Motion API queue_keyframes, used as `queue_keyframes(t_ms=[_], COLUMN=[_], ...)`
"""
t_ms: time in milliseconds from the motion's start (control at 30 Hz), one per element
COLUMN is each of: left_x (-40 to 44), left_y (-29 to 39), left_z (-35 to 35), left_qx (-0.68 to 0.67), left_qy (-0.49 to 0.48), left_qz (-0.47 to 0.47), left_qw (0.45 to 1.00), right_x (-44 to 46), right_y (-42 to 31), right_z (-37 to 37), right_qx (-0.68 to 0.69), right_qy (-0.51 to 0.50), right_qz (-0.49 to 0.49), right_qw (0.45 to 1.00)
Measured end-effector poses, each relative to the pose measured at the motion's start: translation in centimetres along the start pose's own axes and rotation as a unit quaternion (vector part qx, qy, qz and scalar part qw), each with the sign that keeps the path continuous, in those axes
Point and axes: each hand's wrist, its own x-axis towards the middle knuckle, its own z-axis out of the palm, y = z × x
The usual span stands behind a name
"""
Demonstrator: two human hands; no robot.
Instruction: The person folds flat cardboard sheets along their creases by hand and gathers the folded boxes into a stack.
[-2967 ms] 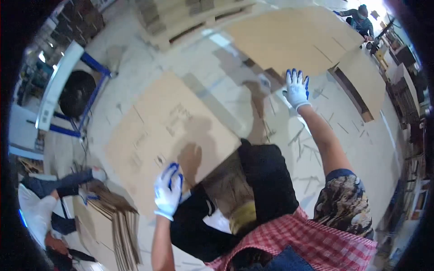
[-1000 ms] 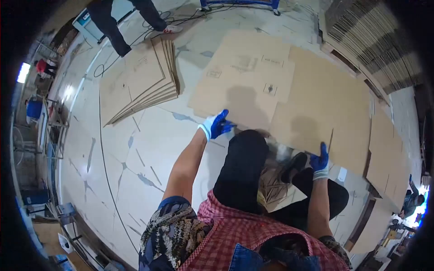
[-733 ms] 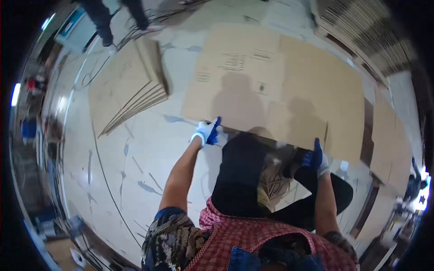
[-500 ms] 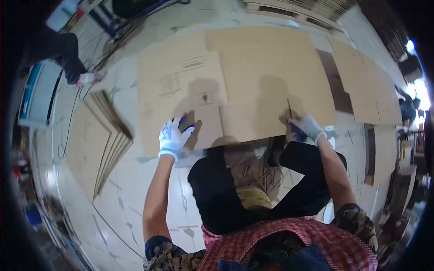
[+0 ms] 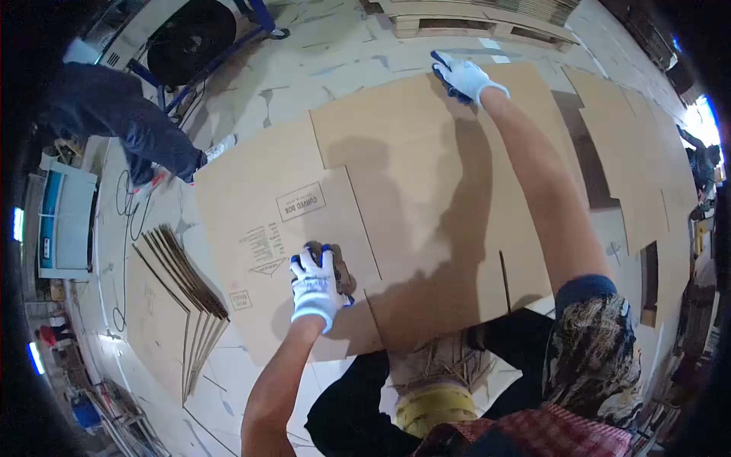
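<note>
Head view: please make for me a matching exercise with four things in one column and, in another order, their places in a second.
Things
1. left hand
2. right hand
3. fanned cardboard pile
4. wooden pallet

Places
A. over the far edge of the large sheet
B. beneath stacked cardboard
C. nearest the printed lines
D. on the floor, image left

Pairs: 1-C; 2-A; 3-D; 4-B

Shows white with blue on left hand (image 5: 314, 286) and right hand (image 5: 462, 78), dark-printed tan on cardboard (image 5: 415, 198) beneath both, red-and-white checks on cloth (image 5: 552, 432) well behind both.
</note>
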Motion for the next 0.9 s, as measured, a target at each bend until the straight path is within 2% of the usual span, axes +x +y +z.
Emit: queue_keyframes(t_ms=[67,100,200,233,267,300,333,500,567,600,667,700,733,767,800,833,867,900], left_x=[0.3,0.2,0.1,0.2,0.2,0.3,0.4,-0.1,-0.3,-0.1,0.1,0.1,0.0,-0.3,0.1,0.6,0.3,-0.1], left_y=[0.3,0.2,-0.2,-0.1,0.1,0.3,0.3,-0.4,-0.2,-0.3,-0.9,-1.0,-0.9,-0.9,-1.4,-1.7,-2.0,-2.3], left_z=[-0.2,-0.2,0.2,0.2,0.1,0.0,0.1,0.0,0.4,0.2,-0.4,-0.4,-0.1,0.6,1.2,1.3,1.9,2.2], left_qx=[-0.003,-0.008,-0.011,-0.013,-0.017,-0.019,-0.016,-0.040,-0.058,-0.051,-0.040,-0.040,-0.055,-0.070,-0.064,-0.060,-0.055,-0.067], left_qy=[-0.002,-0.007,-0.023,-0.023,-0.019,-0.018,-0.012,0.025,0.034,0.038,0.037,0.029,0.062,0.087,0.087,0.094,0.081,0.121], left_qz=[-0.008,-0.013,-0.026,-0.031,-0.033,-0.031,-0.031,-0.022,-0.010,-0.003,0.010,0.017,0.013,0.007,0.020,0.033,0.036,0.059], left_qw=[1.000,1.000,0.999,0.999,0.999,0.999,0.999,0.999,0.998,0.998,0.998,0.999,0.996,0.994,0.994,0.993,0.995,0.989], right_x=[1.4,2.2,3.8,3.8,3.5,3.2,3.0,-0.1,-3.2,-4.6,-9.1,-13.0,-18.2,-22.6,-26.4,-30.0,-34.1,-37.5], right_y=[-2.5,-2.5,-0.9,-0.3,-0.1,0.0,0.0,-2.3,-3.2,-3.8,-2.1,-1.2,-2.1,-0.6,3.5,5.1,6.4,6.9], right_z=[-1.1,-0.5,0.8,1.4,1.6,1.5,1.3,-4.3,-9.6,-11.7,-16.1,-18.8,-22.0,-23.7,-25.5,-25.8,-25.0,-24.3], right_qx=[0.062,0.071,0.049,0.049,-0.005,-0.060,-0.113,-0.062,0.099,0.183,0.405,0.384,0.360,0.339,0.287,0.189,0.091,0.053], right_qy=[-0.154,-0.156,-0.270,-0.274,-0.167,-0.054,0.059,0.138,0.072,0.044,0.032,0.011,-0.015,-0.043,-0.183,-0.251,-0.315,-0.341], right_qz=[0.176,0.173,0.170,0.172,0.086,-0.003,-0.092,-0.072,0.045,0.103,0.030,0.030,0.033,0.076,0.112,0.203,0.288,0.376], right_qw=[0.970,0.970,0.947,0.945,0.982,0.997,0.988,0.986,0.991,0.977,0.913,0.923,0.932,0.937,0.934,0.927,0.900,0.860])
